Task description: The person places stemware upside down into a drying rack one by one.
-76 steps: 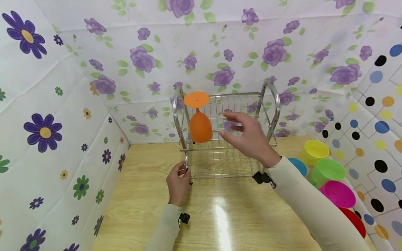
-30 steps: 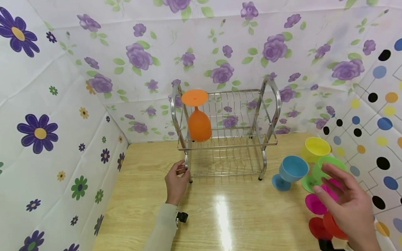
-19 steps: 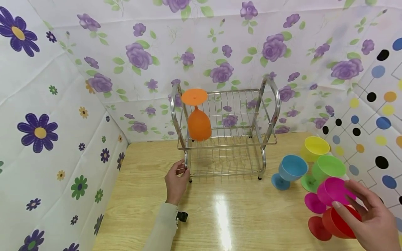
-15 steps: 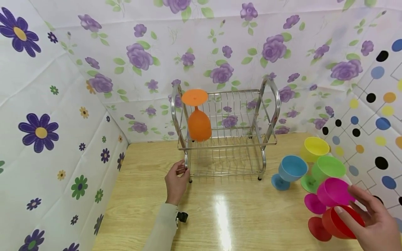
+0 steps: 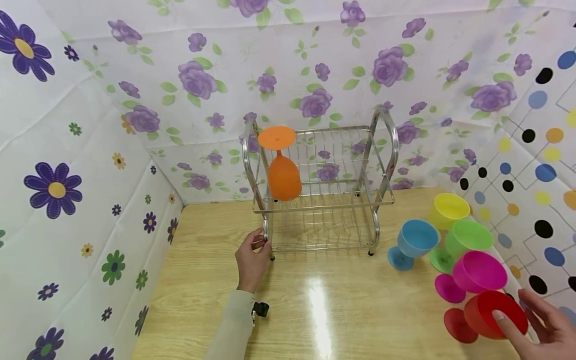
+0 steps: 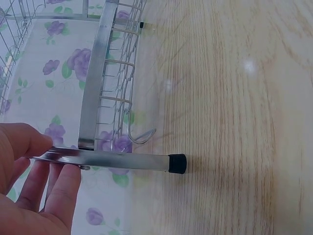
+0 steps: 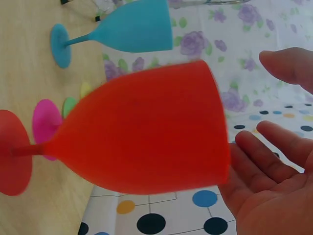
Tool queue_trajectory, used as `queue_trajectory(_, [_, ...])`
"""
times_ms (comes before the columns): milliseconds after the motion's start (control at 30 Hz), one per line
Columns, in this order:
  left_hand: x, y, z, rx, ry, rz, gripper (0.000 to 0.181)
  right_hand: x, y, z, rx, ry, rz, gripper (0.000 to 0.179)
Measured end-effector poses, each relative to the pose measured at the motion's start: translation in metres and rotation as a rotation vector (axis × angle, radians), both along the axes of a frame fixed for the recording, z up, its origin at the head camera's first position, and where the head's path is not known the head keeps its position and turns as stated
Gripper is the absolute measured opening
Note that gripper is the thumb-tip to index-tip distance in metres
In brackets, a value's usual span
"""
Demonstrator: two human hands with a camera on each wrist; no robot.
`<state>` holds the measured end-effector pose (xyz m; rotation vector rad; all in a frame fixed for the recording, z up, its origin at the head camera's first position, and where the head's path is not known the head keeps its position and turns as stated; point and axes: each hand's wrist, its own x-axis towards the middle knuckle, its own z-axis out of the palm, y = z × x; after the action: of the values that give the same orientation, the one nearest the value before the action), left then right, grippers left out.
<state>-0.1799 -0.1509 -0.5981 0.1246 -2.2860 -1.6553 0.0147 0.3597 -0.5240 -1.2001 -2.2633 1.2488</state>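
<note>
My left hand (image 5: 252,261) pinches the front left leg of the chrome dish rack (image 5: 376,227) between thumb and fingers; the left wrist view shows the thumb (image 6: 33,139) on the metal tube. An orange goblet (image 5: 285,178) stands upside down on the rack's upper tier, at its left end. At the lower right, a red goblet (image 5: 481,315) stands upright on the table. My right hand (image 5: 546,325) is at its rim with thumb and fingers spread apart. In the right wrist view the red goblet (image 7: 142,132) stands before the parted thumb and fingers.
Beyond the red goblet stand upright magenta (image 5: 479,271), green (image 5: 469,237), yellow (image 5: 448,211) and blue (image 5: 417,238) goblets, close together by the dotted right wall (image 5: 531,215). Flowered cloth (image 5: 315,60) hangs behind the rack. The wooden table (image 5: 342,305) extends in front.
My right hand has moved from beside the orange goblet across to the right, over the goblets, then down and right to the red one. My left hand has stayed on the rack leg.
</note>
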Motion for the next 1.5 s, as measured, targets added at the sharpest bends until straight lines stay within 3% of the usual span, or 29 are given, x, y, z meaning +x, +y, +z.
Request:
queue_trajectory(267, [0.0,0.0,-0.001,0.002,-0.008,0.005,0.043,0.005,-0.003,-0.004,0.054,0.034,-0.022,0.073])
queue_trajectory(500, [-0.002,0.0,-0.001,0.002,0.003,-0.001,0.042,0.009,-0.003,-0.011,0.138,-0.047,0.0,0.084])
queue_trajectory(1000, [-0.001,-0.001,-0.002,0.0,0.004,-0.007,0.041,0.01,-0.006,-0.035,-0.025,-0.122,0.018,0.108])
queue_trajectory(1500, [0.001,0.001,-0.002,0.018,0.008,-0.002,0.043,0.01,-0.016,-0.067,-0.127,0.014,-0.18,0.097])
